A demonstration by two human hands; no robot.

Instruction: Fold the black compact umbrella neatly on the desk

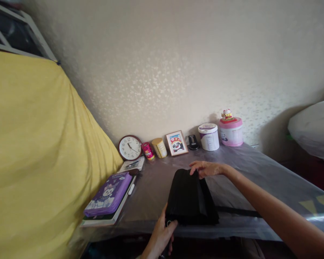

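Observation:
A black folding umbrella [187,198] lies furled loosely near the table's front edge, its fabric in flat, overlapping folds. My left hand [162,232] is wrapped round its handle end at the near left corner, thumb on top by a small round mark. At the far end, my right hand [203,169] pinches the upper edge of the cloth between thumb and fingers. A black strap [239,211] stretches rightward from the folds and passes behind my right forearm.
On the left, a purple pencil case [109,194] lies on books beside a yellow curtain [43,144]. Along the wall stand a clock [130,148], a pink can [148,151], a yellow-lidded jar [160,148], a panda picture [177,143], a white tub [208,137] and a pink tub [231,133].

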